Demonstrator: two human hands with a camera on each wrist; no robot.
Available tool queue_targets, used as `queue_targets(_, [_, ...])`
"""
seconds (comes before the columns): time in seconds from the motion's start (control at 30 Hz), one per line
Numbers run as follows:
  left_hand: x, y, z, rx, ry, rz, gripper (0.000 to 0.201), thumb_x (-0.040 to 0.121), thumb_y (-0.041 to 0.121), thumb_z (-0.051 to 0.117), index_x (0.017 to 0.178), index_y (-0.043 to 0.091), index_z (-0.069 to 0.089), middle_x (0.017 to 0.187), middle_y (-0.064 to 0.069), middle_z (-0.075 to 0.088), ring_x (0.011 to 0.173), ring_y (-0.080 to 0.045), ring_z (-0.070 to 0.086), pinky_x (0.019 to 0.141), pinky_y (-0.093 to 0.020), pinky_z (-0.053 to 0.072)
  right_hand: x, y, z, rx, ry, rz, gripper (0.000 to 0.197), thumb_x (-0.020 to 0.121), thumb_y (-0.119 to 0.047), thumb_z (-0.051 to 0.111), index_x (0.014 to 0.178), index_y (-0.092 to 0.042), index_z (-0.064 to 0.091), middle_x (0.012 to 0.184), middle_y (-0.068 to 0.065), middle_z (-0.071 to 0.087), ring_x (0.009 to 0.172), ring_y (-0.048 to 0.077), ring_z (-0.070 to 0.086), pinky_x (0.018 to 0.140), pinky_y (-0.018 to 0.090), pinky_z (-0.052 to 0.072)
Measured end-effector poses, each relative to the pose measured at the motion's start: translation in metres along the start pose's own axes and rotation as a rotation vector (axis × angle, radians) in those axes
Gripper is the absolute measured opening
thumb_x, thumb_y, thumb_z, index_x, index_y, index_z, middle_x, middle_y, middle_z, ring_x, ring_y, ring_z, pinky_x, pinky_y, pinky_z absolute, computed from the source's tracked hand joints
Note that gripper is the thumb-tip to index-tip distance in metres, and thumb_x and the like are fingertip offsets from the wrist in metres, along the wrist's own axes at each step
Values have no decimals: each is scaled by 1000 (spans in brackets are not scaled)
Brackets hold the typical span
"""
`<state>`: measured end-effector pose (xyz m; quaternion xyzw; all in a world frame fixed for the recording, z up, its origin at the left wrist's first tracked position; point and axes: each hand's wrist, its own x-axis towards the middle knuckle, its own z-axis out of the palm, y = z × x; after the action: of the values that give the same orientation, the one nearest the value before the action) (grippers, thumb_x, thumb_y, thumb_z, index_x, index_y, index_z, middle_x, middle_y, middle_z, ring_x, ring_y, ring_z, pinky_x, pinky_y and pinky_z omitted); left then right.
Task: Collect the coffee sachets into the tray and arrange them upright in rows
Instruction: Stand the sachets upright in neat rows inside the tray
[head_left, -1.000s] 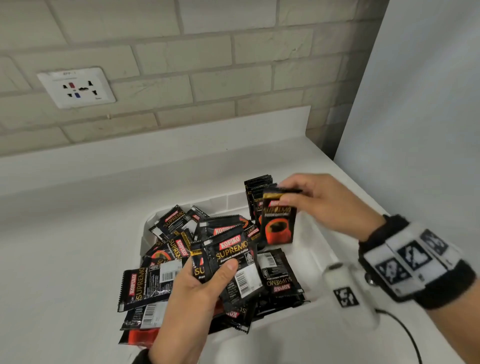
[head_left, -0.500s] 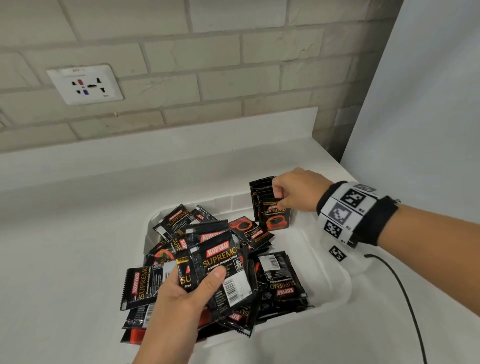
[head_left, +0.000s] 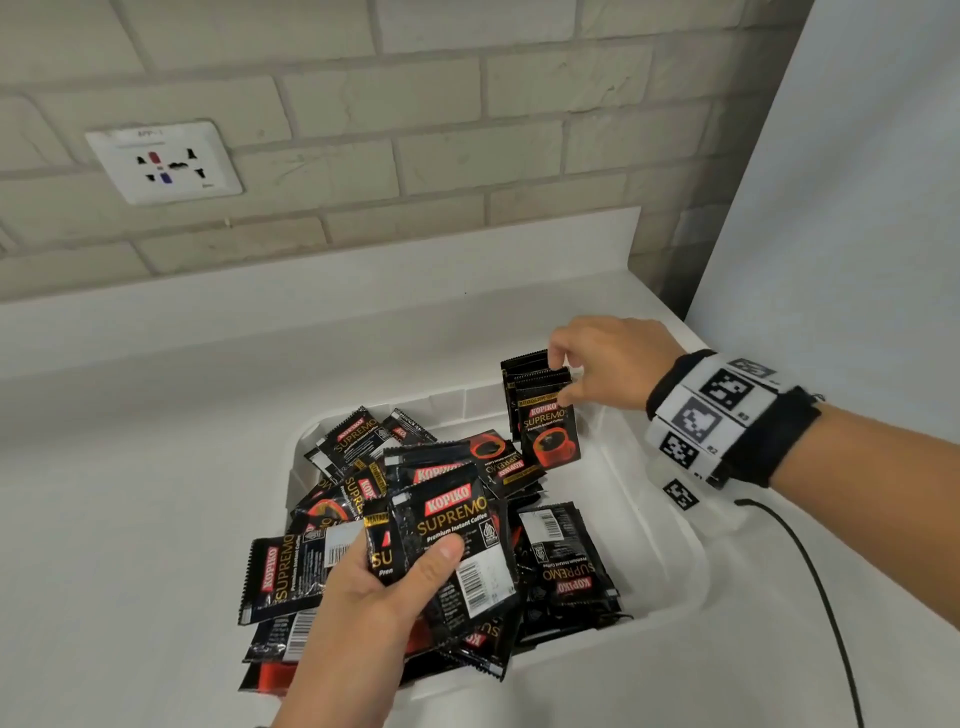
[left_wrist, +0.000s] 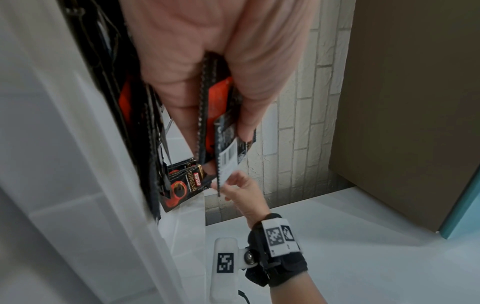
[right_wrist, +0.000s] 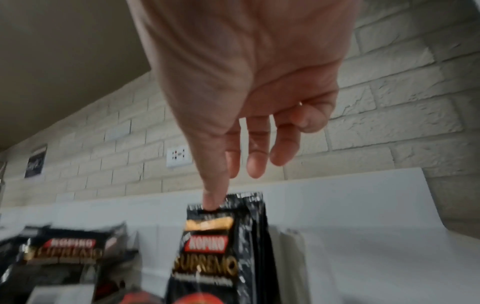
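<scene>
Standing sachets in a row at the far right corner of the tray (head_left: 670, 519) is the step in hand: the loose sachets (head_left: 566, 556) fill its middle and spill over its near left rim, and the upright row (head_left: 540, 410) is short. The right hand (head_left: 608, 364), fingers relaxed, steadies the row's front sachet with thumb and fingertip; the left hand (head_left: 363, 613) grasps a small fan of sachets (head_left: 457, 540), from which the next should go. Against half a second ago, the right hand's grip has loosened.

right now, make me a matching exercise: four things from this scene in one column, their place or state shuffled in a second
1. left hand
2. right hand
3. upright sachets
4. wall socket

A. stand at the tray's far right corner
B. on the brick wall
C. grips a bunch of sachets
D. fingertips on the tops of standing sachets

Pairs: 1-C, 2-D, 3-A, 4-B
</scene>
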<state>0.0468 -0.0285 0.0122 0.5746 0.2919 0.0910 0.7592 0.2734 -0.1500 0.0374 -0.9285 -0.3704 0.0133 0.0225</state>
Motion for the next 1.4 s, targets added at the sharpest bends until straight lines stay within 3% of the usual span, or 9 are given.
queue_targets(0.2, [5, -2, 11, -66, -53, -27, 39, 54, 10, 69, 92, 13, 64, 83, -9, 75, 77, -24, 72, 81, -45, 51, -39, -34, -26, 675, -25, -83, 20, 76, -37, 70, 90, -26, 61, 80, -12, 59, 59, -12, 52, 55, 6, 36])
queue_targets(0.37, [5, 1, 22, -113, -87, -20, 38, 52, 3, 68, 89, 12, 64, 81, -15, 74, 74, -28, 72, 76, -44, 53, -64, -62, -18, 866, -177, -133, 32, 67, -31, 79, 87, -32, 55, 87, -5, 65, 54, -9, 51, 57, 12, 40])
queue_targets(0.47, [4, 1, 21, -106, -127, -10, 41, 53, 6, 69, 94, 10, 64, 86, -15, 74, 80, -29, 71, 78, -47, 54, -66, -62, -12, 1000, -151, -82, 23, 72, -11, 76, 80, -22, 57, 70, -11, 63, 50, -10, 53, 51, 6, 39])
queue_targets(0.53, [4, 0, 19, -125, -136, -19, 42, 56, 8, 68, 97, 9, 62, 87, -15, 73, 77, -31, 71, 63, -43, 59, -66, -58, -10, 1088, -167, -36, 17, 76, -5, 72, 78, -17, 60, 58, -15, 63, 48, -9, 55, 46, 4, 38])
queue_targets(0.63, [3, -1, 16, -166, -134, -19, 38, 61, 10, 65, 98, 8, 62, 88, -14, 74, 72, -29, 72, 51, -35, 58, -67, -49, -9, 1118, -186, 5, 9, 81, -9, 66, 79, -17, 62, 56, -17, 64, 50, -5, 56, 45, 10, 40])
queue_targets(0.83, [7, -5, 11, -187, -23, 21, 31, 65, 13, 63, 95, 8, 60, 80, -11, 74, 67, -25, 72, 52, -35, 59, -73, -36, -14, 1093, -167, 81, 9, 84, -21, 62, 78, -14, 63, 59, -8, 65, 50, 5, 56, 45, 17, 40])
queue_targets(1.1, [5, 1, 15, -73, 114, 287, 17, 86, 9, 54, 90, 25, 57, 66, 20, 70, 59, 3, 66, 47, -10, 48, -84, -40, -25, 1079, -87, 168, 21, 87, -13, 58, 68, -11, 48, 50, 0, 61, 40, 13, 57, 38, 22, 41])
queue_targets(1.27, [1, -4, 35, 95, -20, 370, 17, 82, 37, 57, 98, 38, 60, 90, 23, 70, 88, 6, 64, 77, -10, 48, -80, -73, -21, 1075, -119, 96, 19, 88, -16, 51, 69, -15, 45, 53, 7, 59, 43, 20, 60, 39, 24, 45])
queue_targets(1.4, [1, -5, 35, 39, -111, 291, 44, 78, 60, 58, 100, 22, 64, 92, -5, 72, 92, -19, 69, 80, -32, 56, -75, -88, -19, 1328, -183, 131, 24, 88, -30, 57, 77, -10, 48, 55, 9, 53, 41, 19, 56, 39, 24, 47])
